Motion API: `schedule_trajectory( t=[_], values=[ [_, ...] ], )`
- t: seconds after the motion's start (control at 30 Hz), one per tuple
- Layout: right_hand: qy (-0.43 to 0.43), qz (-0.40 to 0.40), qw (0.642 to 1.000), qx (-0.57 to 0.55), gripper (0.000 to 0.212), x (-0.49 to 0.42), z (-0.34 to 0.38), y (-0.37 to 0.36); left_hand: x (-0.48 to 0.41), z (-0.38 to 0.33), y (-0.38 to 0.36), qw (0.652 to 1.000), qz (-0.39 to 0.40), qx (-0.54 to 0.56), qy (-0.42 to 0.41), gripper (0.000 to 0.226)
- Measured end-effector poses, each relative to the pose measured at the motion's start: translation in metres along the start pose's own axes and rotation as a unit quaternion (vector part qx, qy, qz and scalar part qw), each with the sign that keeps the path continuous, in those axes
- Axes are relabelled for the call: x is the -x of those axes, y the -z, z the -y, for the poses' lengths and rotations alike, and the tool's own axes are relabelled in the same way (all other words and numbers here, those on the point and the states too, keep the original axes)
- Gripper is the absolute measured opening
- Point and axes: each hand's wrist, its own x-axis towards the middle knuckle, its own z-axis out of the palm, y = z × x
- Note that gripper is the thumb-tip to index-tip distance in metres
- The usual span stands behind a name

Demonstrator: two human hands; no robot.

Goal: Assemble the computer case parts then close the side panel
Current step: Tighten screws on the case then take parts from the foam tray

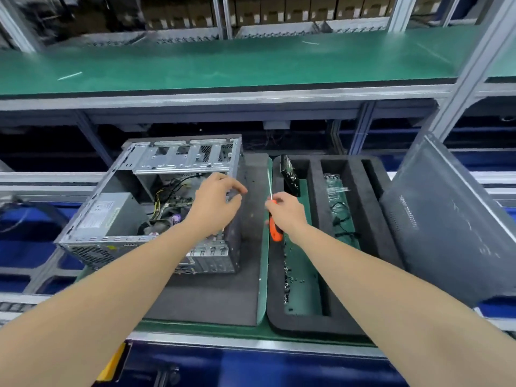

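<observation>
Green-matted shelving ran across the top of the head view, with the tabletop [195, 328] below. At centre left the computer case [125, 219] lay open side up on dark foam; its side panel [446, 219] leaned at the far right, well apart. The left hand [215, 202] hovered over the case's right edge, fingers curled, thumb and forefinger nearly meeting; whether they pinched a screw could not be told. The right hand [287, 213] gripped the orange-handled screwdriver [275, 231] beside the foam tray [315, 319]. Fastening inner parts seemed the step in hand. Next, the tip would need seating squarely on a screw.
</observation>
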Motion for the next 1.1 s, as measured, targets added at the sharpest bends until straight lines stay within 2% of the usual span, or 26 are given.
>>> schedule_trajectory(
  t=[0.1,0.2,0.3,0.43,0.6,0.67,0.73,0.83,0.97,1.1],
  values=[
    [0.025,-0.020,0.998,-0.050,0.019,-0.001,0.013,0.021,-0.005,-0.023,-0.011,0.999,-0.009,-0.008,-0.044,0.025],
    [0.047,-0.035,0.998,-0.024,0.022,-0.001,0.015,0.043,-0.006,-0.049,-0.034,0.996,0.007,0.014,-0.086,0.029],
    [0.049,-0.056,0.997,0.002,0.032,0.005,-0.003,0.064,-0.004,-0.062,-0.066,0.994,0.076,0.047,-0.069,0.029],
    [0.017,-0.063,0.998,0.010,0.035,0.017,-0.050,0.084,0.004,-0.053,-0.117,0.978,0.204,0.010,-0.039,0.032],
    [-0.011,-0.039,0.999,0.011,0.033,0.031,-0.102,0.097,0.001,-0.039,-0.178,0.936,0.312,-0.158,-0.039,0.037],
    [-0.020,-0.023,1.000,-0.001,0.033,0.033,-0.114,0.099,-0.001,-0.044,-0.196,0.898,0.321,-0.285,-0.093,0.023],
    [-0.029,-0.018,0.999,-0.015,0.033,0.034,-0.121,0.100,-0.002,-0.047,-0.214,0.851,0.325,-0.385,-0.148,0.021],
    [-0.036,-0.021,0.998,-0.037,0.033,0.033,-0.124,0.102,-0.006,-0.040,-0.240,0.822,0.319,-0.441,-0.165,0.017],
    [-0.040,-0.015,0.998,-0.037,0.034,0.034,-0.128,0.106,-0.013,-0.032,-0.258,0.833,0.328,-0.421,-0.148,0.019],
    [-0.045,-0.021,0.997,-0.057,0.035,0.033,-0.132,0.105,-0.017,-0.039,-0.266,0.872,0.341,-0.334,-0.108,0.021]
  ],
)
